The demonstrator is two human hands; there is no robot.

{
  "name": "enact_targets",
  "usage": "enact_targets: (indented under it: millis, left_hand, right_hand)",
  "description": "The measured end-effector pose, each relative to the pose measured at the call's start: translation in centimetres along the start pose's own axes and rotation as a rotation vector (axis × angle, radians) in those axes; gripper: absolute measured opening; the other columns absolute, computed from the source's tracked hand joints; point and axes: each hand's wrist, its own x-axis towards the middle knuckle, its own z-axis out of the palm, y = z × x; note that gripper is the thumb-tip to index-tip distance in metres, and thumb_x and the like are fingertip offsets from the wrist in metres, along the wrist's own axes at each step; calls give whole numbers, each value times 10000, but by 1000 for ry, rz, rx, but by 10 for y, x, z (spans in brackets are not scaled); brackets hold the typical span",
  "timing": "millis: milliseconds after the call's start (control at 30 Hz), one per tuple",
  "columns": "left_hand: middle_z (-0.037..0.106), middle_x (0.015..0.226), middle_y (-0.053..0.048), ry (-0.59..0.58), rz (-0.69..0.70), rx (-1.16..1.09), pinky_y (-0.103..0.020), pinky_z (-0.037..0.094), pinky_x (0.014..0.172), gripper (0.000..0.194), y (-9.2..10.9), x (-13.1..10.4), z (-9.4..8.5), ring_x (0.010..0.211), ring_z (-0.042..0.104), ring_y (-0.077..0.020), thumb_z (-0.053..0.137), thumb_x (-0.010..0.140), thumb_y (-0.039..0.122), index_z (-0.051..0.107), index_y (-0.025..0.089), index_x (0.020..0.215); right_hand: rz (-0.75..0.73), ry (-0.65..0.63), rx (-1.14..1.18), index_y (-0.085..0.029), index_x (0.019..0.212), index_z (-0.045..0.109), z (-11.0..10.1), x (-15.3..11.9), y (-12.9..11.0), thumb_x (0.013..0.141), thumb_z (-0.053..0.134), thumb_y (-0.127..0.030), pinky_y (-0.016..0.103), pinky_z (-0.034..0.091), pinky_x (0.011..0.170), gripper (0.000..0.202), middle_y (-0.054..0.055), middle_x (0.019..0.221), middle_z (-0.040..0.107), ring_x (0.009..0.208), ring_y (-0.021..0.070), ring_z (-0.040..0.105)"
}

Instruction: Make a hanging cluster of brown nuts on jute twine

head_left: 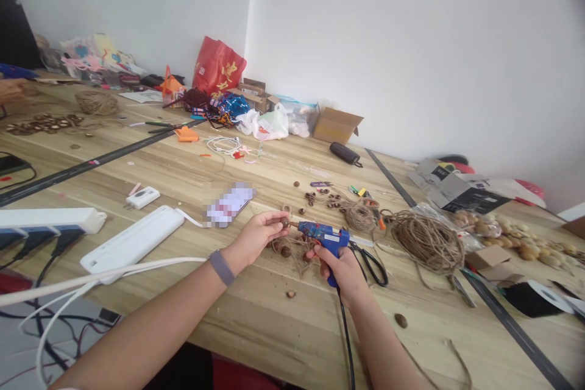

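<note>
currently the right hand (343, 271) grips a white-labelled blue glue gun (325, 237), the left (260, 237) pinching a nut (285, 222)

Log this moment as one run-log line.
left hand: pinching brown piece | right hand: gripping blue glue gun, nozzle at piece | nearby: scissors, twine coil

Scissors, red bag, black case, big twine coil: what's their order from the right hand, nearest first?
1. Scissors, just beside the right hand.
2. Big twine coil, farther right.
3. Black case, straight ahead.
4. Red bag, far left by the wall.
</note>
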Motion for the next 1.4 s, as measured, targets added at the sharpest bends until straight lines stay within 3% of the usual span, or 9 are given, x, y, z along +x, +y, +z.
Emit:
enact_targets:
  millis: [400, 600, 700, 933, 1400]
  left_hand:
    - [737, 908, -72, -17, 15, 0, -321, 539, 927, 201, -2, 2, -2, 829, 694, -148, 761, 722, 26, 753, 130, 894]
    - [734, 867, -61, 17, 0, -14, -305, 543, 909, 197, 0, -1, 1, 812, 699, -144, 736, 733, -3, 748, 127, 880]
    - [731, 871, -63, 24, 3, -17, -314, 544, 911, 203, 0, -1, 0, 807, 701, -148, 751, 717, -9, 742, 126, 869]
    - [723, 866, -45, 49, -5, -2, -320, 546, 912, 198, 0, 0, 0, 780, 701, -135, 758, 715, -9, 736, 136, 849]
    - [710, 842, -37, 81, 3, 11, -300, 553, 859, 234, -2, 0, 2, 752, 694, -129, 758, 691, -39, 710, 135, 839]
  right_hand:
    - [-13, 52, 8, -185, 774, 661, -4, 3, -2, 594, 793, -510, 225, 308, 355, 394, 39, 697, 725, 351, 63, 393]
    - [-6, 26, -37, -181, 793, 688, -5, 4, 3, 602, 796, -546, 227, 309, 358, 426, -31, 423, 550, 339, 88, 385]
    - [-11, 17, -57, -185, 774, 693, -5, 7, 10, 610, 780, -565, 233, 275, 354, 423, -41, 383, 505, 331, 96, 372]
    - [-10, 14, -32, -194, 772, 668, -6, 9, 13, 614, 770, -540, 231, 285, 355, 394, 42, 687, 722, 348, 74, 406]
    - [13, 12, -19, -180, 777, 672, -4, 7, 11, 608, 780, -512, 220, 296, 353, 388, 42, 686, 724, 347, 66, 400]
